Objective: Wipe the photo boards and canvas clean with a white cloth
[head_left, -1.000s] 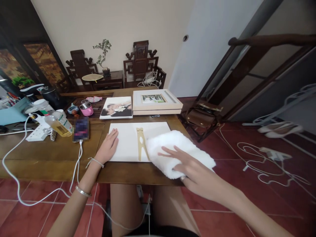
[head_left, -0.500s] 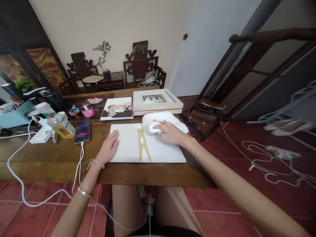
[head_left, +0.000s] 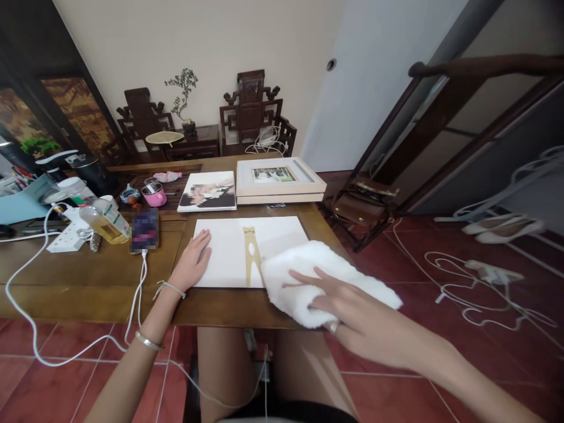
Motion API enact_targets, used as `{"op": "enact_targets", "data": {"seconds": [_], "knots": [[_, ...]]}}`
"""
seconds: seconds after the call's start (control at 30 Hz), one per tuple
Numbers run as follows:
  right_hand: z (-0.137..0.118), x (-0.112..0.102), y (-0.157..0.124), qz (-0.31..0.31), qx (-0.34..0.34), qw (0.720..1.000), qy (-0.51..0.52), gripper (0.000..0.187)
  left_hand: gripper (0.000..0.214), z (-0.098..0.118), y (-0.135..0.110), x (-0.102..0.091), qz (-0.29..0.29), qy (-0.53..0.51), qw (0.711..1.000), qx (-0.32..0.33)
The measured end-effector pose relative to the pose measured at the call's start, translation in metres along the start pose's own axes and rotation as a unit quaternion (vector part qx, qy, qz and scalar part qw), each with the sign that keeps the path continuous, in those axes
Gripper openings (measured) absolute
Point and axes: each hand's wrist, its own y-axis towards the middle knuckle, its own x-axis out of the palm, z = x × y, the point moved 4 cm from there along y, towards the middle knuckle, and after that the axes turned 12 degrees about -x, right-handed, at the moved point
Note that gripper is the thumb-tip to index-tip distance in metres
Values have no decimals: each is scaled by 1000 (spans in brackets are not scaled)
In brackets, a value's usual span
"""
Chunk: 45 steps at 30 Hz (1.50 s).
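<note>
A white canvas panel lies flat at the table's front edge, with a tan long-legged cat figure on it. My left hand rests with fingers stretched out on the panel's left edge. In my right hand is a fluffy white cloth, gripped between thumb and fingers. The cloth covers the panel's near right corner and hangs past the table edge. It hides part of the panel and touches or overlaps the cat figure's right leg.
Behind the panel lie a photo canvas and stacked wooden picture frames. To the left are a phone on a charging cable, a bottle of yellow liquid, a power strip and a pink cup. A brown bag stands off the right side.
My right hand has drawn the white cloth from the panel's far right corner toward me, to the near right corner and over the edge. My left hand stays on the panel.
</note>
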Motion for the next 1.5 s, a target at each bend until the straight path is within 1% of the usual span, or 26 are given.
{"op": "enact_targets", "data": {"seconds": [0.1,0.27,0.33,0.4,0.43,0.5,0.57,0.67,0.73,0.8,0.83,0.9,0.97,1.03,1.1,1.17,1.2,1.27,1.33,1.4,1.5], "knots": [[32,-2,27,-1,15,1000,-8,36,46,1,0,-1,-5,0,1000,-6],[101,-2,82,32,53,998,-24,41,46,1,1,-3,-9,3,1000,-10],[119,-3,95,53,62,996,-28,43,46,1,1,-3,-10,4,1000,-10],[123,-2,100,67,54,996,-31,43,46,0,1,-3,-10,3,1000,-8],[121,-1,98,67,45,996,-34,43,45,-1,1,-3,-9,1,1000,-7],[106,2,86,61,27,997,-38,40,45,-1,1,-3,-6,-4,1000,-4],[84,5,65,55,23,998,-33,38,44,-1,1,-2,-4,-7,1000,0],[42,6,26,40,30,999,-6,35,44,-1,1,-1,-3,0,1000,0],[15,4,5,11,5,1000,20,34,45,0,1,0,-2,6,1000,0],[-4,1,-8,-12,-14,999,38,37,45,-1,1,0,0,6,1000,1],[-8,0,-10,-17,-16,999,41,38,44,-1,1,0,1,5,1000,2],[-3,-1,-5,-17,-2,999,39,39,44,-2,1,1,2,0,1000,3],[14,3,11,-1,23,999,29,37,44,-2,1,0,1,-3,1000,4],[38,8,36,24,48,998,17,36,44,-2,1,0,1,-3,1000,4],[60,12,65,60,69,996,13,40,44,-2,1,-1,0,-5,1000,4],[74,16,92,83,90,992,13,40,44,-2,1,-1,-1,-8,1000,2],[76,17,102,89,96,991,7,39,44,-1,1,-1,-3,-9,1000,2],[72,20,114,94,93,991,-20,37,45,0,0,-1,-6,-7,1000,2],[59,23,112,87,70,992,-52,36,46,0,0,-2,-7,-2,1000,1],[40,27,99,77,39,994,-65,36,46,1,0,-2,-8,2,1000,-2],[8,32,66,62,-5,997,-48,38,46,2,0,-2,-9,3,1000,-5]]}}
